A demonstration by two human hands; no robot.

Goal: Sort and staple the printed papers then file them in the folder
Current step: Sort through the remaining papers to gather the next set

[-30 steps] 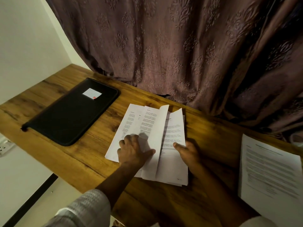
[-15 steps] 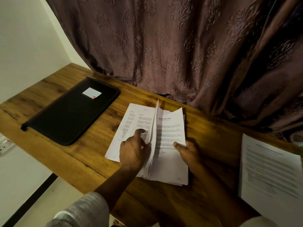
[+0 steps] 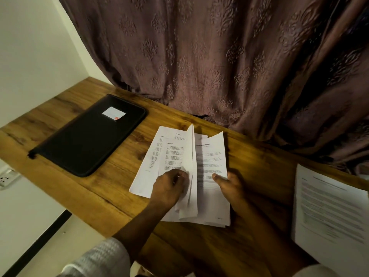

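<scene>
White printed paper stack (image 3: 211,162), centre of brown wooden bench (image 3: 115,182): light, limp, slippery. Left hand (image 3: 169,188) fingers curled, pinching raised sheet (image 3: 190,154) toward 6 o'clock end; right hand (image 3: 230,186) thumb pins 3 o'clock edge, fingers unseen.

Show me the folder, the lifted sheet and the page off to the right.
Folder (image 3: 87,136): head view, middle of its black cover.
Lifted sheet (image 3: 190,156): head view, upper half of the upright page.
Right page (image 3: 329,212): head view, middle of its print.
</scene>
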